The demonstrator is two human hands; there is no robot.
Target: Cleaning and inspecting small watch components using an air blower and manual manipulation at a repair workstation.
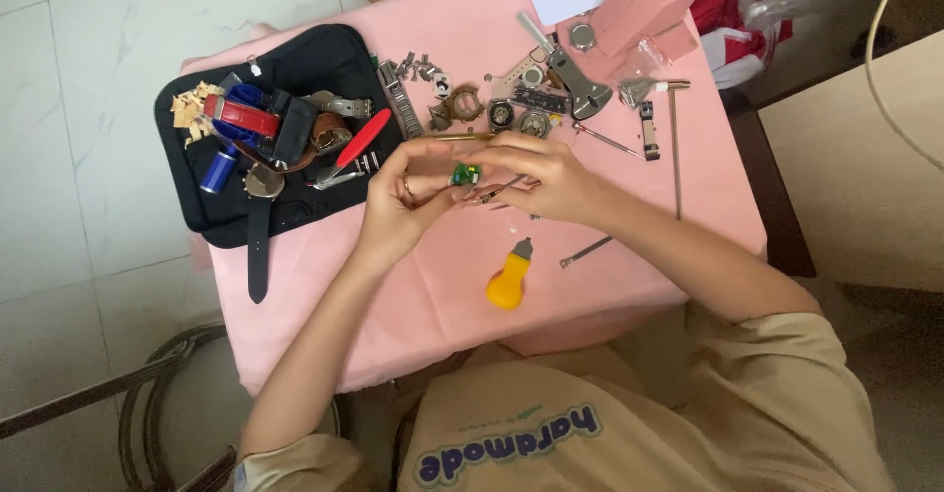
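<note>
Left hand (398, 202) pinches green part (465, 173); right hand (541, 179) pinches tweezers (497, 192) beside it, above yellow tool (508, 281). Judgement: approach slowly, keep part steady.

Small green part (465, 173), flat and roughly square, with a pale metallic edge. Held aloft above the pink table cover, near the scene's centre. Pinched between the fingertips of both hands. Tilted slightly. Finer surface detail too small to tell.
</note>
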